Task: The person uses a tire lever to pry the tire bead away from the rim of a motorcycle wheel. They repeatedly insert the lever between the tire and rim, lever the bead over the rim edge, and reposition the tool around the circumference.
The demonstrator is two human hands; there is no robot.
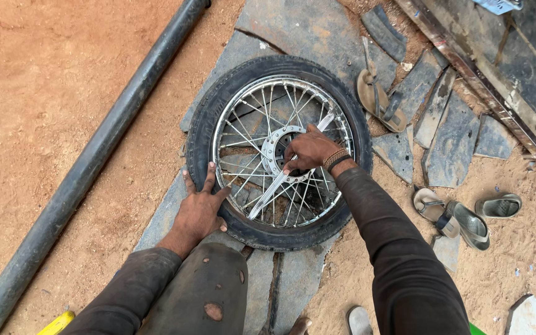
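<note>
Dark-trousered knee (209,291) sits closest, just below the wheel (278,152), which lies flat on stone slabs (299,31). At the wheel's lower-left edge the left hand (201,208) presses the tyre with fingers spread flat, gripping nothing. Over the wheel's hub the right hand (308,150) is closed on a silvery metal bar (280,180), possibly a tyre lever. Sandals (460,217) lie right of the wheel, a black pipe (94,155) to its left.

A black, matt rubber tyre (206,124) rings bright, glossy metal spokes (246,133). Across them lies a shiny flat metal lever (268,192). Beneath the tyre are rough grey stone slabs (299,28) (dusty), beside gritty orange sand (44,80).
</note>
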